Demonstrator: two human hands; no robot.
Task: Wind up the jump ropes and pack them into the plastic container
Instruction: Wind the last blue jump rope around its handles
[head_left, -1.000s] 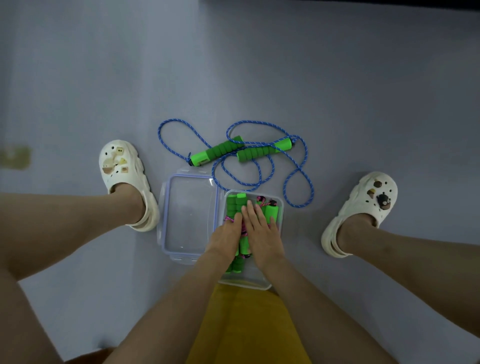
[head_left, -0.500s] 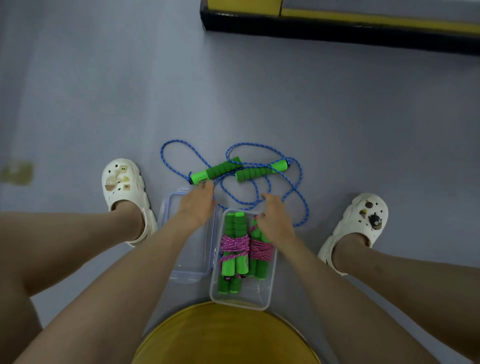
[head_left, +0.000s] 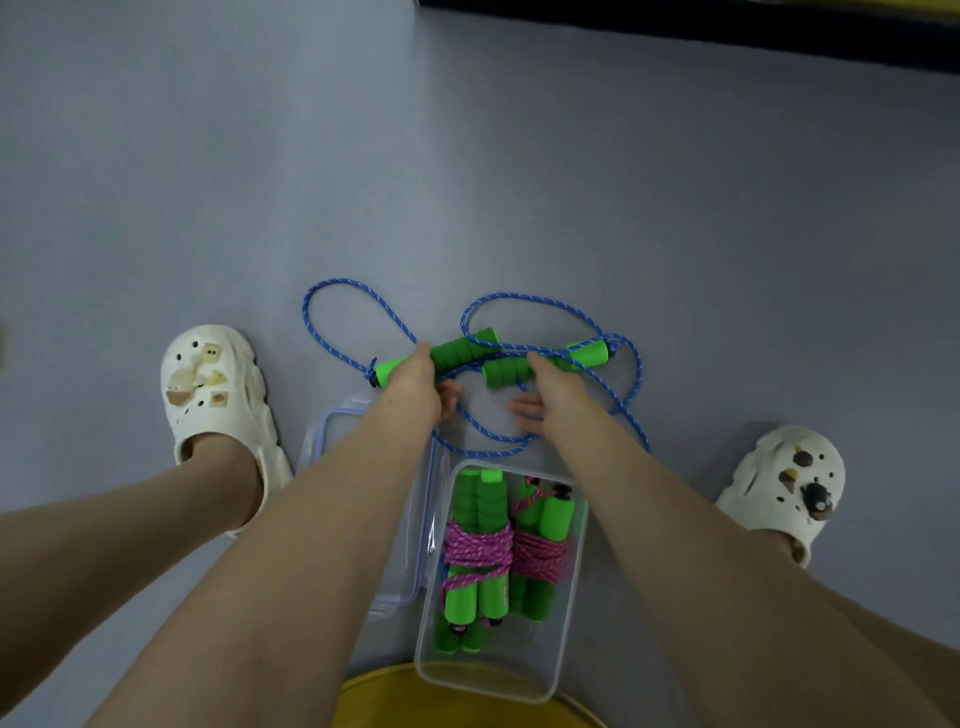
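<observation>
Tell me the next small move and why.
Probably lift both handles and bring them side by side. The left hand is on the left handle, the right hand on the right handle, and the blue rope lies unwound on the floor beside the plastic container.

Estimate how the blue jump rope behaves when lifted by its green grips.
Blue cord is likely floppy: it lies in loose, crossing loops, so it should trail and may snag. The foam handles look ribbed, so they are probably light and grippy. Being round, they could roll if nudged.
</observation>
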